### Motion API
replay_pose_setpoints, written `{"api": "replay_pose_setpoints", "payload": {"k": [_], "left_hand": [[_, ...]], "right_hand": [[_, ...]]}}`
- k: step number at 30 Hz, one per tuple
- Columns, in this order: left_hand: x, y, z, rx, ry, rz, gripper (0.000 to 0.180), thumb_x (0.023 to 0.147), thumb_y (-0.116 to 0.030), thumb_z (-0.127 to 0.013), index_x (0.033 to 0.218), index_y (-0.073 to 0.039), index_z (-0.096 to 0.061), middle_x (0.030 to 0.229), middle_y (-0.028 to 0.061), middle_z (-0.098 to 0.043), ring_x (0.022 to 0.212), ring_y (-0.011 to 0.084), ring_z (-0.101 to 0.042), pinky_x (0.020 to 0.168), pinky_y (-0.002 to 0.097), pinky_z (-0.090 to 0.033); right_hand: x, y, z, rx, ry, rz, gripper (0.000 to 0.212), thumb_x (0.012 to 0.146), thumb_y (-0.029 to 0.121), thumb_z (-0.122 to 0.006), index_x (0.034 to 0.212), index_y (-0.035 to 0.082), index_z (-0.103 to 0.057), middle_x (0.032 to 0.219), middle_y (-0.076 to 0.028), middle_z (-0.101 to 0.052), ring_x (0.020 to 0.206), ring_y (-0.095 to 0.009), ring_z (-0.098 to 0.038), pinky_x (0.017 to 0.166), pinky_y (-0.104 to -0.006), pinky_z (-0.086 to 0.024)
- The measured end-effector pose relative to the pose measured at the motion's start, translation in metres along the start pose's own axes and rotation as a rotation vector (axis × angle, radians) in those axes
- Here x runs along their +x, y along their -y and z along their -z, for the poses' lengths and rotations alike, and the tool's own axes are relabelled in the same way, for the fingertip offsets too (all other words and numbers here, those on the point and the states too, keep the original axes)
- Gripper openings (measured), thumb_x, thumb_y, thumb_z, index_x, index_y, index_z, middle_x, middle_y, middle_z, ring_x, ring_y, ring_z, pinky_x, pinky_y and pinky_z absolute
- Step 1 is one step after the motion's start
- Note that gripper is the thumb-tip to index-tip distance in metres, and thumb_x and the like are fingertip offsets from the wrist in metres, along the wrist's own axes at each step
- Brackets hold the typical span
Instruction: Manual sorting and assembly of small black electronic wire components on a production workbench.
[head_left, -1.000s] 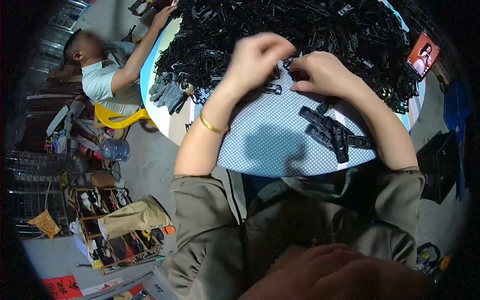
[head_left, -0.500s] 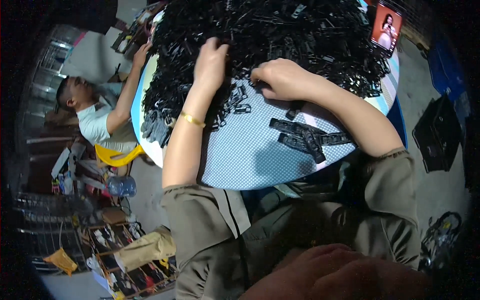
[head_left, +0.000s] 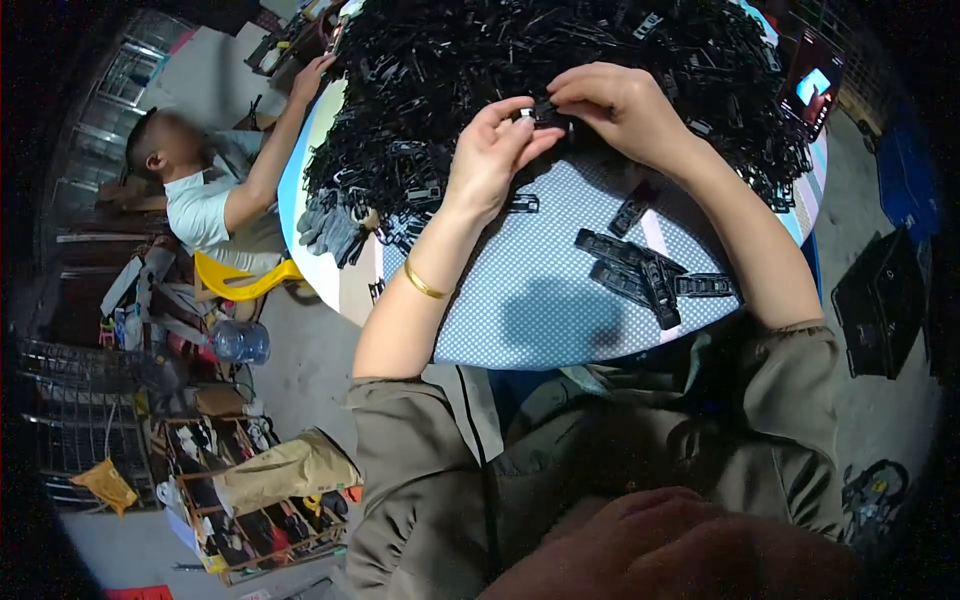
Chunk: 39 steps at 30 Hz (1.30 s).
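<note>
Part (head_left: 550,118), small, black and narrow, its finer detail too tiny for me to make out, is at the upper middle of my frame. I see the fingers of the left hand (head_left: 484,162) pinching it; those of the right hand (head_left: 632,108) curl at its upper edge, though I cannot tell whether they grip. Black pile (head_left: 450,60) behind.

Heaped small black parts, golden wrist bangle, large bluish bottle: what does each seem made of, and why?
Heaped black parts: probably moulded plastic, slightly shiny, judging by repeated shapes and highlights. Golden bangle: likely polished metal, from its smooth sheen. Bluish bottle: probably glossy plastic, being see-through, though glass remains possible.
</note>
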<state>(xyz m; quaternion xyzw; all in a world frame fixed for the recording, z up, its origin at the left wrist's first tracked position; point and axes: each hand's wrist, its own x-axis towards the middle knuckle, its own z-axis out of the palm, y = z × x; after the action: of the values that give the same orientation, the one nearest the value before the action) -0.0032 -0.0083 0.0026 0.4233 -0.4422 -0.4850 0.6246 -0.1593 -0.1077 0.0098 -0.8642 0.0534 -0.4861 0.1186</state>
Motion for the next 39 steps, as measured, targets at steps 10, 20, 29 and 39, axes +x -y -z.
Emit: {"api": "replay_pose_setpoints", "payload": {"k": [10, 20, 29, 39], "left_hand": [[-0.005, 0.006, 0.003, -0.073, -0.032, 0.111, 0.032, 0.086, -0.004, -0.044, 0.116, 0.006, -0.037, 0.086, 0.0100, -0.056, 0.080, 0.0159, -0.060, 0.075, 0.0228, -0.051], [-0.006, -0.005, 0.007, -0.339, 0.148, 0.075, 0.034, 0.089, -0.012, -0.042, 0.119, 0.004, -0.040, 0.109, 0.0142, -0.051, 0.098, 0.0212, -0.053, 0.087, 0.0334, -0.045], [-0.010, 0.011, 0.000, -0.049, 0.143, 0.108, 0.040, 0.087, -0.010, -0.045, 0.123, 0.003, -0.031, 0.099, 0.0166, -0.054, 0.084, 0.0237, -0.060, 0.074, 0.0283, -0.052], [-0.018, 0.024, -0.009, 0.289, 0.287, 0.098, 0.037, 0.084, -0.003, -0.047, 0.119, 0.004, -0.038, 0.095, 0.0118, -0.057, 0.080, 0.0138, -0.059, 0.073, 0.0224, -0.049]], "right_hand": [[-0.002, 0.014, -0.008, -0.108, 0.070, 0.086, 0.020, 0.060, -0.003, -0.064, 0.080, 0.000, -0.061, 0.087, -0.008, -0.061, 0.077, -0.022, -0.059, 0.064, -0.0283, -0.050], [-0.005, 0.021, -0.015, -0.301, 0.018, 0.252, 0.027, 0.063, 0.006, -0.064, 0.090, 0.005, -0.060, 0.098, -0.007, -0.061, 0.095, -0.023, -0.056, 0.089, -0.0412, -0.039], [-0.001, -0.005, -0.012, 0.035, -0.146, -0.253, 0.018, 0.074, 0.018, -0.059, 0.086, 0.005, -0.064, 0.081, -0.012, -0.063, 0.074, -0.024, -0.062, 0.065, -0.0307, -0.049], [0.072, -0.113, 0.025, -0.794, 0.231, -0.510, 0.018, 0.068, 0.018, -0.057, 0.080, 0.005, -0.059, 0.077, -0.017, -0.060, 0.078, -0.034, -0.058, 0.068, -0.0429, -0.047]]}}
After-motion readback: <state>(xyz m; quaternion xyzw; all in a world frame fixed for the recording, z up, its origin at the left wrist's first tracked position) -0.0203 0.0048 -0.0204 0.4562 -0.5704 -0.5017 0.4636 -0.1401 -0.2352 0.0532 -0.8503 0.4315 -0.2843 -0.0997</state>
